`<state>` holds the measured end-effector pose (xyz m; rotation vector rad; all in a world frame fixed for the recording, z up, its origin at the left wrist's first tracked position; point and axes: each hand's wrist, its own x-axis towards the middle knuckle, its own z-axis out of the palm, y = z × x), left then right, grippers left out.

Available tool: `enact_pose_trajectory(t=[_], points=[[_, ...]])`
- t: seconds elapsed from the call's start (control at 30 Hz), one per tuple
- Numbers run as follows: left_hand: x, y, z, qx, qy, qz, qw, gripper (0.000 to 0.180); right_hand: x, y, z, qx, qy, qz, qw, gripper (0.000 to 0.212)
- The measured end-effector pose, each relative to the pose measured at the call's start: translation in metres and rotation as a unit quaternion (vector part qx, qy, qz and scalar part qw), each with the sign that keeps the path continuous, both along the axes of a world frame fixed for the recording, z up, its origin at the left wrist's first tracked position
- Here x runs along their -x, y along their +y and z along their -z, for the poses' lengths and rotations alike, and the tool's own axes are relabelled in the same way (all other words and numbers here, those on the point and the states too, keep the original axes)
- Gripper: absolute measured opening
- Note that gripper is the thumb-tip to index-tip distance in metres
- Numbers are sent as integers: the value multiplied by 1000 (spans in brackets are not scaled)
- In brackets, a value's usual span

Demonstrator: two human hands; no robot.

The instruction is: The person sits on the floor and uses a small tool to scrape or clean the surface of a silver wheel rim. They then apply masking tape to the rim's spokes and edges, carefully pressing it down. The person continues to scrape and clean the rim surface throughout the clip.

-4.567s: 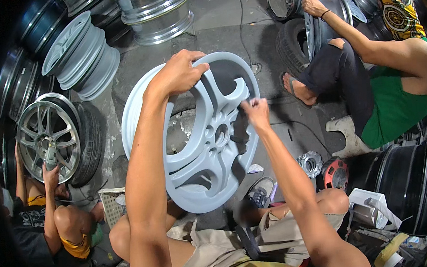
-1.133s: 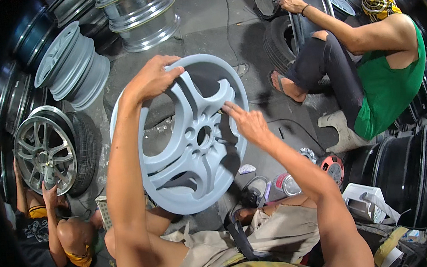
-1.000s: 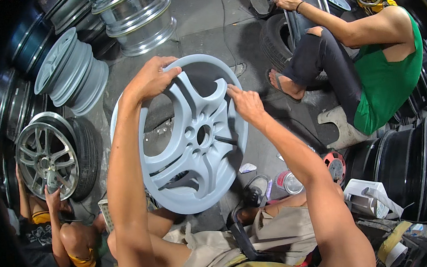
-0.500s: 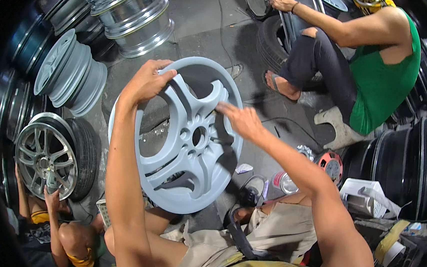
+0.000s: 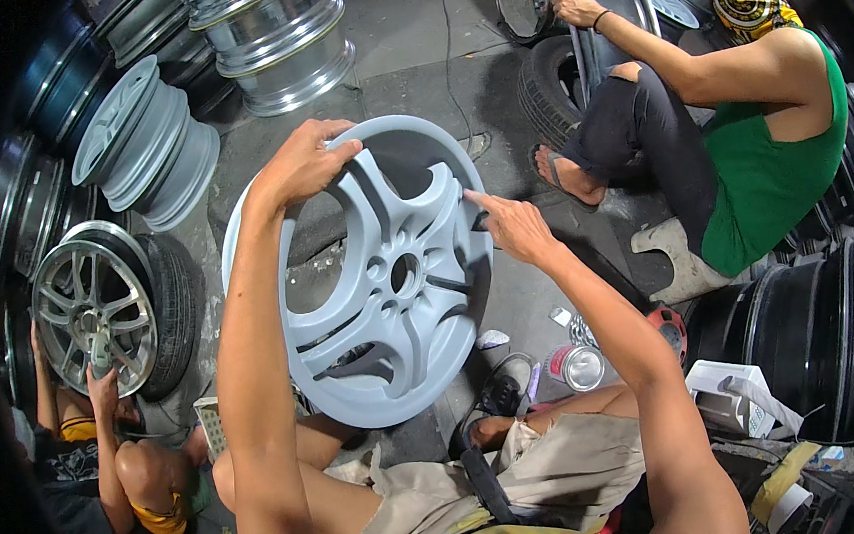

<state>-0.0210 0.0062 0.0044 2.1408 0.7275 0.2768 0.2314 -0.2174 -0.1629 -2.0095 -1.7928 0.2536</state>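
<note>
Since half a second ago your right hand (image 5: 512, 228) has slid a little down the right rim of the grey alloy wheel (image 5: 375, 301), and the wheel itself has barely shifted. You hold that wheel upright on edge over your lap, its spoked face turned toward you. Your left hand (image 5: 303, 161) is closed over the top of the rim, fingers curled behind it and out of sight. Your right hand is loosely open, index finger stretched onto the rim's edge; whether the other fingers grip anything you cannot tell, since the back of the hand hides them.

Your knees and the wheel's lower edge cover the floor beneath. At lower right, a white box (image 5: 733, 398) with a flap sits beside a small open tin can (image 5: 575, 368) and a red round tool (image 5: 667, 323), partly hidden by your forearm. A co-worker in a green top (image 5: 765, 160) sits at upper right, one hand on a bare rim (image 5: 613, 11). Another person at lower left touches a silver wheel with tyre (image 5: 100, 313), body cut off by the dark edge.
</note>
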Motion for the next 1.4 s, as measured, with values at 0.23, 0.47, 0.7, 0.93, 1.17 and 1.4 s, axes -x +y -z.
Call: enact_pose_trajectory(t=[0.23,0.47,0.7,0.93,1.17,1.4], points=[[-9,-1,0,-8,1,-1,1000,36,-5,36,21,5,-68,16,998,58],[-9,0,1,-8,18,-1,1000,34,29,1,5,69,17,-34,997,61],[-15,14,8,-48,15,43,998,35,-56,-65,-7,175,-60,-10,983,22],[-18,40,26,-37,3,38,999,45,-79,-168,90,178,61,117,975,27],[-17,49,22,-2,6,-27,1000,53,39,-211,129,86,149,270,947,35],[-10,35,18,86,-14,-79,993,54,12,-303,84,-66,148,332,929,20]])
